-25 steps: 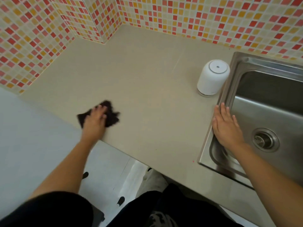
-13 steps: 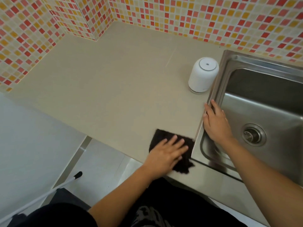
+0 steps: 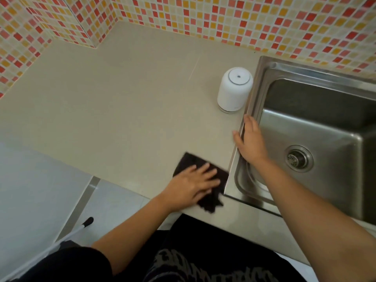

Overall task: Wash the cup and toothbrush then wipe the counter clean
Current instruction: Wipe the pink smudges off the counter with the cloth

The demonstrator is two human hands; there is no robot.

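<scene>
Left hand (image 3: 193, 183) is spread flat on a dark cloth (image 3: 186, 160), fingers straight, pressing it down at the front edge of the beige desk (image 3: 122, 98), right by the near-left corner of the steel sink (image 3: 305, 70). Right hand (image 3: 251, 139) lies relaxed along the sink's left rim, fingers straight, thumb on the desk side, grasping nothing. The white cup (image 3: 234, 92) stands on the desk just beside that same rim, further back, apart from both hands.
</scene>
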